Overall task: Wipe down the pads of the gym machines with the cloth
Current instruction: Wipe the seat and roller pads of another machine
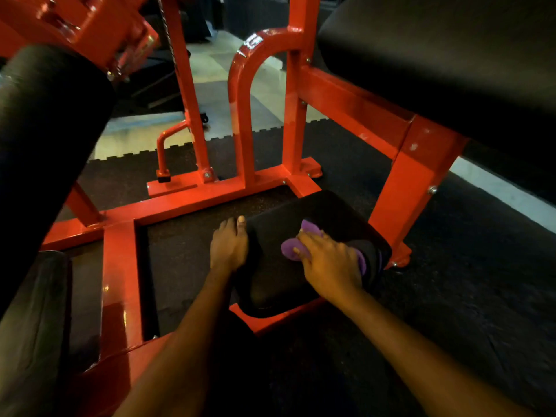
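Your right hand (328,263) spread flat on crumpled purple cloth (289,251) atop black rectangular pad (279,284), left hand (228,245) straight-fingered alongside.

Glossy red paint is seen on the metal frame (210,191). The low pad (279,275) is covered in matt black upholstery, and the purple cloth (289,250) is shown soft.

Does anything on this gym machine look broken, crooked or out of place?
Nothing stands out. The low black pad shows no tear or spill, and the red frame looks sound. The right hand presses the purple cloth on the pad; the left hand rests at its left edge.
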Motion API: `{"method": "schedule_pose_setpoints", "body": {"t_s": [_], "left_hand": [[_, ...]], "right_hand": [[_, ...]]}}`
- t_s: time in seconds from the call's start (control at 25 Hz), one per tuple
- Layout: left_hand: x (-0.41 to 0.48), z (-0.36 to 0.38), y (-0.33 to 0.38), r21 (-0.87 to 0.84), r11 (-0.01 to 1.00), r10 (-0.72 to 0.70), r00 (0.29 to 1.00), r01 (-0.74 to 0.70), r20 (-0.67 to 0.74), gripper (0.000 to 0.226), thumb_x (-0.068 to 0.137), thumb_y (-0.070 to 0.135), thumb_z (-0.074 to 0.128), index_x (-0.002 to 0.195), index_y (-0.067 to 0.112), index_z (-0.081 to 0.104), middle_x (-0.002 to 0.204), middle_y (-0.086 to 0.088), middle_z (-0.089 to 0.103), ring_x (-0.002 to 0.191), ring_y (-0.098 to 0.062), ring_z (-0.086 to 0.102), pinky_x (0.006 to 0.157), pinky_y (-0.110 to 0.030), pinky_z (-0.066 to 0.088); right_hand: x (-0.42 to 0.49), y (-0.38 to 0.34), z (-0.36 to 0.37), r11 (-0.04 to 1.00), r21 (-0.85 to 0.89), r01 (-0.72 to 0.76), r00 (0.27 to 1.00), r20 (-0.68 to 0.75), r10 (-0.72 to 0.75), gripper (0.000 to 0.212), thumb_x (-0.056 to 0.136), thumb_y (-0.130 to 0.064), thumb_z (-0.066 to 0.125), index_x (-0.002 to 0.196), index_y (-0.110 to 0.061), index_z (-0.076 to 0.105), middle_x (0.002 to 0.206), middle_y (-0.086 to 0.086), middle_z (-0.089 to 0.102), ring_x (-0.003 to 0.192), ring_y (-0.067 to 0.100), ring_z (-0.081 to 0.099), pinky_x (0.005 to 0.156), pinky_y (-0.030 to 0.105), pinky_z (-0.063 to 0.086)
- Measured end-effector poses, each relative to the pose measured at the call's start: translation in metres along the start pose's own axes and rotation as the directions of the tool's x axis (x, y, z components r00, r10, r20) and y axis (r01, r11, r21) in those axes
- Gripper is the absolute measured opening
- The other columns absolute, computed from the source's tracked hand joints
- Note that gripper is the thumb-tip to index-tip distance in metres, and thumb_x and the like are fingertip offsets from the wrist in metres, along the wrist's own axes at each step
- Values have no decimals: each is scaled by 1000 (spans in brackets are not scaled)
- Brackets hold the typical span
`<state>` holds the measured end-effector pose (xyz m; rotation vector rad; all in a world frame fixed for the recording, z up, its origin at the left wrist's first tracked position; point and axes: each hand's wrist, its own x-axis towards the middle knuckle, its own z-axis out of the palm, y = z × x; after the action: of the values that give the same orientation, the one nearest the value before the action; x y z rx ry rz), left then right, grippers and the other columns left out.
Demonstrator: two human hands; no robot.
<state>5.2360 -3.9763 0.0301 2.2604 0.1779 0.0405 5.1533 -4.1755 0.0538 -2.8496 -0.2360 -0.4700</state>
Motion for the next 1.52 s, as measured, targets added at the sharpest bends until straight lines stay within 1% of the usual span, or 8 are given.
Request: {"method": "schedule_pose_setpoints", "body": {"t_s": [0.12,0.28,0.56,0.68,0.92,1.12,1.36,1.52], "left_hand": [[-11,-14,1,-3,998,70,997,-70,39,46,94,34,42,132,13,57,142,-12,54,131,-31,49,112,-59,35],[-43,-32,55,-302,874,435,890,-380,139,68,70,12,49,138,11,56,137,6,56,126,-5,51,111,-27,40],[-56,-54,129,-254,817,573,782,-518,246,19,96,24,63,102,12,50,96,-11,62,90,-28,60,82,-48,51],[-56,-65,144,-120,824,564,778,-555,278,11,103,23,54,99,16,45,87,-3,60,77,-10,59,69,-29,50],[-55,-89,165,10,793,591,774,-608,228,22,101,36,58,96,15,55,85,-5,67,81,-20,65,69,-36,53],[-33,-90,148,93,838,491,816,-538,305,20,97,32,65,103,13,63,94,5,67,91,-12,64,72,-17,48],[-25,-32,8,35,987,162,981,-159,-104,12,99,12,52,98,4,61,102,-18,66,98,-38,61,80,-39,44],[-43,-30,-29,-83,994,71,996,-76,-57,32,103,9,46,132,5,61,132,-12,64,124,-28,58,95,-23,39]], "right_hand": [[-20,3,-16,948,249,-199,980,66,189,47,97,-51,42,131,-27,62,121,8,71,105,40,67,84,45,52],[-7,2,-55,345,906,-247,892,74,446,21,106,-18,49,124,-19,59,116,-2,66,110,4,64,93,15,48],[19,13,-84,172,980,-97,905,16,424,10,105,-16,48,107,-20,58,110,1,62,103,10,59,99,32,44],[19,20,-96,19,974,-224,885,195,423,59,93,-61,58,130,-16,62,137,6,62,127,19,58,110,42,45],[15,29,-116,410,908,-90,994,58,90,11,94,-22,70,97,-14,64,87,-5,70,80,2,61,71,18,50],[62,46,-91,695,670,-261,953,66,294,6,90,-19,74,93,-15,70,95,10,74,89,19,67,79,36,52],[10,-5,6,855,-8,-518,813,306,495,106,79,-90,38,161,-32,7,170,11,-7,154,41,-2,118,65,6],[26,-14,34,880,-141,-453,849,233,474,97,82,-87,37,160,-40,1,167,18,-13,151,49,-5,118,67,3]]}}
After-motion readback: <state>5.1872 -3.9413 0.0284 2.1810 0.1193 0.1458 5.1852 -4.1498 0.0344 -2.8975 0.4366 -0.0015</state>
